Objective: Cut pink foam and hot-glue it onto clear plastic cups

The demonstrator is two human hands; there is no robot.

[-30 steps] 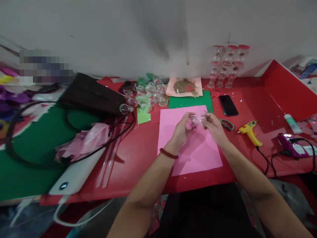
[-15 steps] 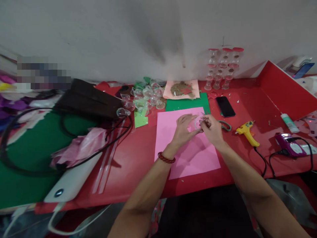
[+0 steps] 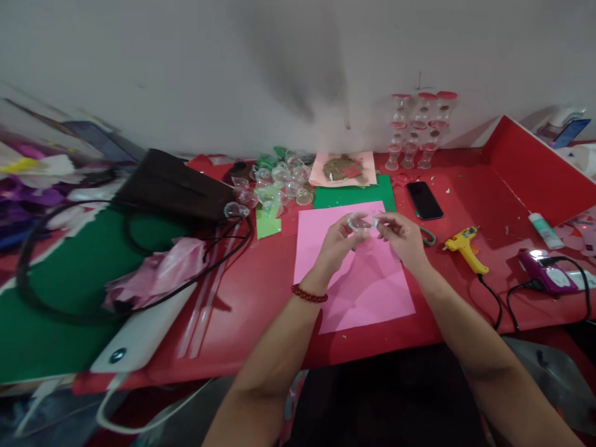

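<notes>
The left hand point(image 3: 336, 247) holds a clear cup point(image 3: 359, 222) — whether the right hand point(image 3: 403, 239), just beside, grips it I can't tell — above pink paper point(image 3: 361, 301).

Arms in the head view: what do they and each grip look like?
They are a person's. The left arm has no sleeve in view and wears a bracelet of dark red beads at the wrist. The right arm shows neither sleeve nor bracelet. The left grip and right grip are ungloved hands.
</notes>
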